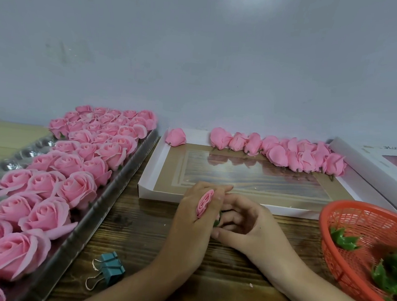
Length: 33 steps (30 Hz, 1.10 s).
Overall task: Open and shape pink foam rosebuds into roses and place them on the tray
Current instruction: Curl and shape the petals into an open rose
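My left hand (193, 211) grips a pink foam rosebud (204, 202), squeezed narrow between its fingers, with the green base (217, 222) showing below. My right hand (246, 222) meets it from the right, fingers curled in at the bud's green base. Both hands hover over the wooden table just in front of a white box lid. Several closed pink rosebuds (284, 154) lie in a row along the lid's far edge, and one more bud (176, 137) sits at its far left corner. Many opened pink roses (79, 163) fill the long clear tray (121, 168) on the left.
The white box lid (158, 171) with a clear window lies straight ahead. An orange mesh basket (332, 232) holding green leaf pieces (344, 240) stands at the right. A teal binder clip (108, 269) lies near the tray's edge. A white box (375, 167) sits far right.
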### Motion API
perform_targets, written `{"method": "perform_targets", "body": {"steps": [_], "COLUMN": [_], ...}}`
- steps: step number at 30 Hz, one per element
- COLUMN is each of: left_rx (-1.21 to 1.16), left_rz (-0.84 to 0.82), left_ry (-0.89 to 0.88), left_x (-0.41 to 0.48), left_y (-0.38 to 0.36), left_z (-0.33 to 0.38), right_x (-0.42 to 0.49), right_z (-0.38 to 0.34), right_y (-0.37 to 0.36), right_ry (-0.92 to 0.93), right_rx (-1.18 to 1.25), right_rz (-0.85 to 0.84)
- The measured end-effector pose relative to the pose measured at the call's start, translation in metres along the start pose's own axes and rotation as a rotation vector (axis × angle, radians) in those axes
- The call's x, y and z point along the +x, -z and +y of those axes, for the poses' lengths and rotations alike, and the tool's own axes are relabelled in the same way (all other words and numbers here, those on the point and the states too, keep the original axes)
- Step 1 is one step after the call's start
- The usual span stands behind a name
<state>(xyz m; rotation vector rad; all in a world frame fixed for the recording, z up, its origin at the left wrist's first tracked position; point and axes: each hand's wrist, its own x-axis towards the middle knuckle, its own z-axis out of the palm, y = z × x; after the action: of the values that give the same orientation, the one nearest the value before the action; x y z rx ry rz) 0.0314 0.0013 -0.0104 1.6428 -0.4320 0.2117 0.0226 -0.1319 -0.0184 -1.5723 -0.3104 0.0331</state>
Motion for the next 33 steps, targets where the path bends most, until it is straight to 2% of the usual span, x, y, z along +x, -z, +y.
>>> {"method": "perform_targets", "body": {"steps": [4,11,19,26,33], "left_rx": [0.018,0.055,-0.079,-0.054,0.041], "left_rz": [-0.088,-0.109,-0.04,-0.028,-0.058], "left_ry": [-0.019,-0.04,0.011,0.043,0.106], "left_x": [-0.002,-0.002,-0.003,-0.001,0.001], "left_y": [-0.001,-0.002,0.0,-0.002,-0.002], "left_z": [0.002,0.0,0.001,-0.006,-0.009], "right_x": [0.0,-0.002,-0.003,-0.002,-0.006], "right_z": [0.001,-0.002,-0.003,-0.003,-0.003], "right_y": [0.001,-0.001,-0.002,0.001,-0.001], "right_ry": [0.091,0.228,0.195,0.232,0.28], "right_rx": [-0.175,-0.381,-0.326,-0.315,-0.453], "right_rz": [0.025,0.052,0.084,0.179,0.134]}}
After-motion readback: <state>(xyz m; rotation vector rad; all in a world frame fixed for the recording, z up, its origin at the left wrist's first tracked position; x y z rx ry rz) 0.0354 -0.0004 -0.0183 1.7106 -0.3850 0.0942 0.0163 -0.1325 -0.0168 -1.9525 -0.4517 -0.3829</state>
